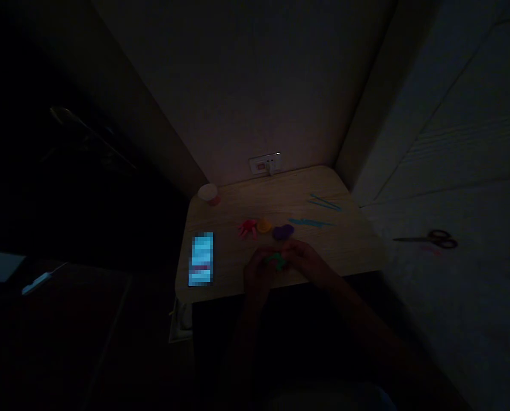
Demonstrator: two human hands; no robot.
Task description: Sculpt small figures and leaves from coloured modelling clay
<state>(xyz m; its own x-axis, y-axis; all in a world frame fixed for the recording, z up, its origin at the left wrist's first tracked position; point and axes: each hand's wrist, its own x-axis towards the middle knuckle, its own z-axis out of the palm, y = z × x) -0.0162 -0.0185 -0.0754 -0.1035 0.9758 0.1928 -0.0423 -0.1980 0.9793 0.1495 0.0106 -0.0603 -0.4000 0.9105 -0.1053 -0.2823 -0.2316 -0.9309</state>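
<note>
In dim light, a small green piece that looks like modelling clay (277, 260) sits between my two hands near the table's front edge. My left hand (257, 273) curls round its left side. From the right, the fingers of my right hand (301, 256) pinch it. Just beyond my hands lie a purple lump (283, 232), a round orange-yellow piece (264, 226) and a red piece with pink leg-like strips (249, 228). Blue plastic-looking tools (310, 222) rest to the right of the purple lump.
Two thin blue sticks (325, 202) lie at the back right of the wooden table (229, 268). A lit phone (201, 259) is at the left, a tub (209, 194) at the back left corner. Scissors (430, 240) lie on a pale surface to the right. A wall socket (265, 165) sits behind.
</note>
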